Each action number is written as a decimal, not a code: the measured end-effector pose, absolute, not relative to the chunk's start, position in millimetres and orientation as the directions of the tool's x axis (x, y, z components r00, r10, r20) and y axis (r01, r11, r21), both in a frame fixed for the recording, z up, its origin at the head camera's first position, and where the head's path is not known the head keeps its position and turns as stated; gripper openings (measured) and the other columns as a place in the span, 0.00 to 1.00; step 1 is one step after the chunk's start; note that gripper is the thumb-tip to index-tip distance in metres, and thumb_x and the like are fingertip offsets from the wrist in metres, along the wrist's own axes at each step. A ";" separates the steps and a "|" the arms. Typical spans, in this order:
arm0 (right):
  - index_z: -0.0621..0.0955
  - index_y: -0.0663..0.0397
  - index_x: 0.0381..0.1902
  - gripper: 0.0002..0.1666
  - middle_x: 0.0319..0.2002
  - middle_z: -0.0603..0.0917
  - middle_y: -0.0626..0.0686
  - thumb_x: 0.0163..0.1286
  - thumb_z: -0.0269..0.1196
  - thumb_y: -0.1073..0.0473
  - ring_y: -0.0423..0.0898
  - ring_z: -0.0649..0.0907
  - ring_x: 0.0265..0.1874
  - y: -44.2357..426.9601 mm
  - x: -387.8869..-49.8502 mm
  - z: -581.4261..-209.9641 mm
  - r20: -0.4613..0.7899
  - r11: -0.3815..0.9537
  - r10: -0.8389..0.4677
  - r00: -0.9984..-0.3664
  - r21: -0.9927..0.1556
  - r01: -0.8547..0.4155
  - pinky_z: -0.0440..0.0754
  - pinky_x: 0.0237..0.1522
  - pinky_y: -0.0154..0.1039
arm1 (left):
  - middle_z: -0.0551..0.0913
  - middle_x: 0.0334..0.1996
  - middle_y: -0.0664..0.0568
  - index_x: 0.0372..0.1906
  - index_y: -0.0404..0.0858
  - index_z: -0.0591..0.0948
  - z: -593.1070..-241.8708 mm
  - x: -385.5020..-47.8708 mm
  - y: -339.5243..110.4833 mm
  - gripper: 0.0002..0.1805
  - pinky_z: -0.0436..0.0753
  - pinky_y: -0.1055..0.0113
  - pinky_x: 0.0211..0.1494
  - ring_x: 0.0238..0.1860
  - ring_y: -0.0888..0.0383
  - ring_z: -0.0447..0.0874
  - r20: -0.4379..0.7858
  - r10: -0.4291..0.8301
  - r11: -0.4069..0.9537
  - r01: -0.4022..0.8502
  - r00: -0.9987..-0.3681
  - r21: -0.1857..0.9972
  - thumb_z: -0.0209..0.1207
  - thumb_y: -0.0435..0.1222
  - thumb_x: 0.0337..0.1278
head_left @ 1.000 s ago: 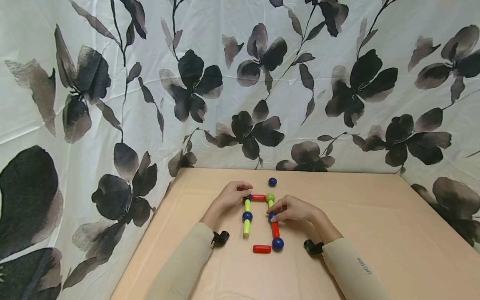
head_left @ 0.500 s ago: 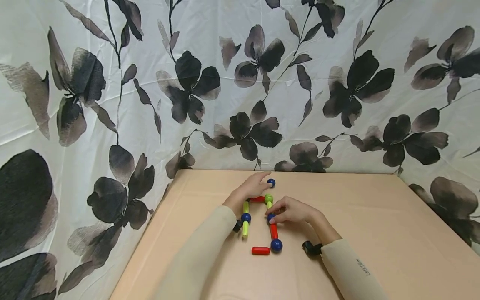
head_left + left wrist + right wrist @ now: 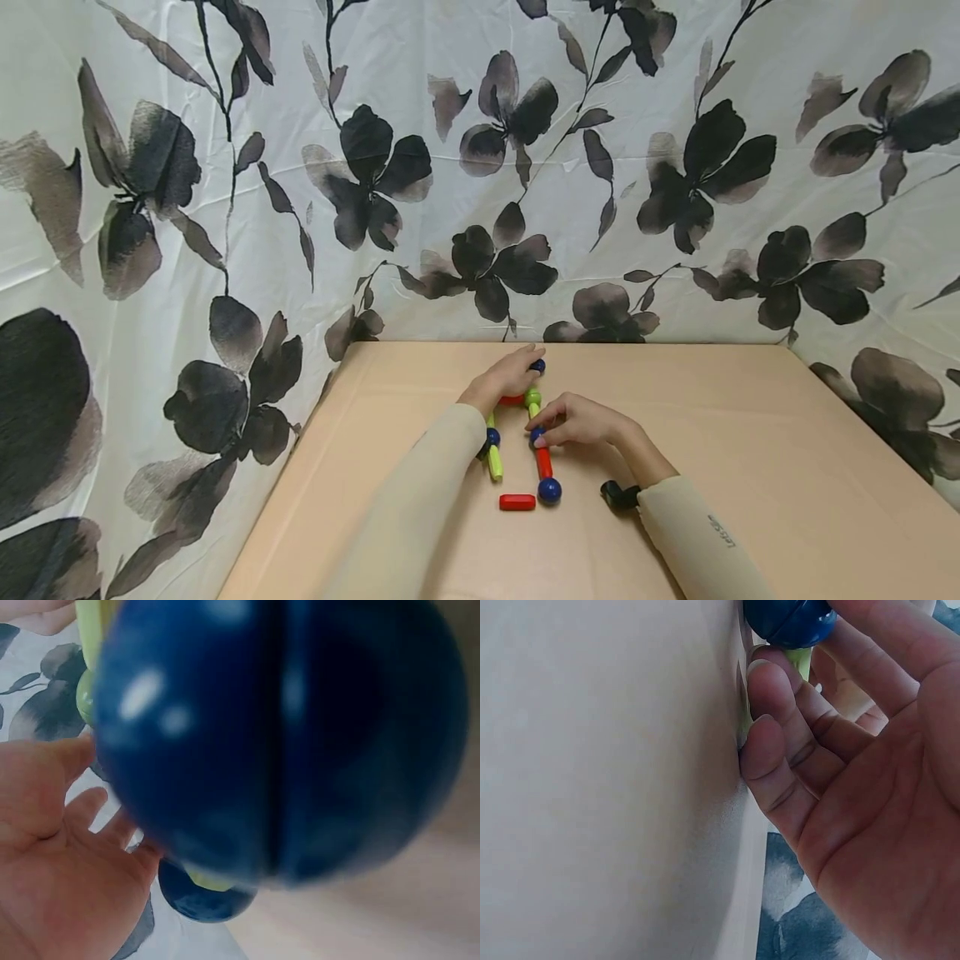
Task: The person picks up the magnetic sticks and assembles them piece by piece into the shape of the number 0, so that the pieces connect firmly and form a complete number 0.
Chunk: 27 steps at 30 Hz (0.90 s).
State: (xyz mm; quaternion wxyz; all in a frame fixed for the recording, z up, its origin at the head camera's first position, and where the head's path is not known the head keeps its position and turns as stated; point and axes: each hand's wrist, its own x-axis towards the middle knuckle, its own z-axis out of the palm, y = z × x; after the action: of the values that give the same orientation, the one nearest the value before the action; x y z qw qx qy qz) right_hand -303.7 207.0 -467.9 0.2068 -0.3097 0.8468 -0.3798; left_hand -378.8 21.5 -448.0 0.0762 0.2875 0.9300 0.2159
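Observation:
My left hand (image 3: 504, 377) reaches across the top of a figure of toy rods and balls. Its thumb and fingertips are at the sides of a separate blue ball (image 3: 537, 366), seemingly pinching it. My right hand (image 3: 581, 422) pinches the middle blue ball (image 3: 791, 621) of the right column. That column has a green ball (image 3: 533, 398) at its top, a red rod (image 3: 543, 463) lower down and another blue ball (image 3: 550, 490) at its foot. On the left, a blue ball (image 3: 277, 735) joins yellow-green rods (image 3: 495, 464). My left hand partly hides the top red rod (image 3: 512, 401).
A loose red rod (image 3: 517, 502) lies left of the right column's foot. The tan tabletop (image 3: 720, 433) ends at a floral cloth (image 3: 420, 292) behind. Black wrist cameras sit on both wrists; the right camera (image 3: 619, 496) hangs near the tabletop.
My left hand has gone from the figure's top left corner, over the top rod, to the separate blue ball. The left column's lower end has swung slightly right. My right hand keeps its hold.

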 end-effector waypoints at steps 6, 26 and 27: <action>0.90 0.46 0.53 0.16 0.32 0.84 0.46 0.68 0.73 0.55 0.46 0.76 0.33 205.9 -304.7 -466.8 -0.118 0.525 -0.677 -0.727 -0.769 -0.365 0.73 0.32 0.33 | 0.74 0.72 0.45 0.75 0.41 0.72 -447.6 -379.2 20.1 0.24 0.67 0.56 0.79 0.73 0.51 0.72 -0.013 0.584 0.750 0.534 -0.811 0.391 0.51 0.37 0.81; 0.90 0.49 0.54 0.17 0.29 0.79 0.46 0.69 0.73 0.54 0.43 0.75 0.28 205.6 -304.4 -466.5 -0.133 0.527 -0.671 -0.730 -0.777 -0.343 0.73 0.30 0.32 | 0.85 0.60 0.49 0.64 0.40 0.82 -449.4 -379.7 -12.4 0.18 0.75 0.56 0.72 0.61 0.53 0.81 0.040 0.600 0.692 0.543 -0.799 0.477 0.58 0.39 0.77; 0.90 0.48 0.54 0.17 0.29 0.79 0.46 0.69 0.73 0.54 0.43 0.75 0.28 205.7 -304.4 -466.2 -0.133 0.529 -0.670 -0.731 -0.777 -0.343 0.73 0.29 0.32 | 0.85 0.60 0.49 0.65 0.40 0.81 -449.4 -379.7 -16.5 0.18 0.75 0.55 0.72 0.62 0.53 0.81 0.052 0.596 0.681 0.539 -0.801 0.495 0.58 0.39 0.77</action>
State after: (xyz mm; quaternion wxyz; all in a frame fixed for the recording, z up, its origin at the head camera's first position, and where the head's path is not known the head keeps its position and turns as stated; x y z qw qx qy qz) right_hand -304.4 205.7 -466.2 0.2134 -0.2985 0.8478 -0.3829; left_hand -379.7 -16.5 -449.4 0.0566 0.3102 0.9151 0.2514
